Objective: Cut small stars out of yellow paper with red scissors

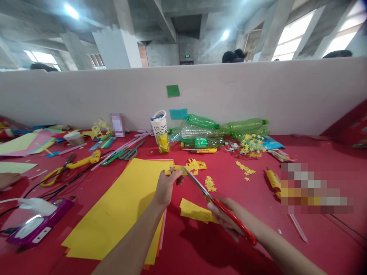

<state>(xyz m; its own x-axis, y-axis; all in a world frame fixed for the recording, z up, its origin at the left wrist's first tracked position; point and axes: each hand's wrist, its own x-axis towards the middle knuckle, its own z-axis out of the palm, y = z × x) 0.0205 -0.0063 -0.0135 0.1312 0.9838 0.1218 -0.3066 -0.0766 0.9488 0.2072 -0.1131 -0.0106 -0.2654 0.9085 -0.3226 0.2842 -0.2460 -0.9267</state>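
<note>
My left hand [168,185] pinches a narrow yellow paper strip [190,170] with a star-shaped hole in it. In my right hand [229,214] is a pair of red-handled scissors [220,210], with the blade tips touching or very near the strip. Yellow paper scraps with cut-outs [197,164] lie just behind the strip. A small pile of yellow paper stars [210,184] rests to the right of the blades. Beneath the scissors is a loose yellow paper piece [196,211]. Large yellow sheets [120,206] are stacked under and left of my left forearm.
Green plastic bottles [203,122] and a paper cup [159,131] stand or lie along the white partition [114,88]. More yellow stars [252,145] are heaped at the right. Yellow glue guns [86,159] [273,181], a purple power strip [43,225] and another person's hand [10,180] flank the workspace.
</note>
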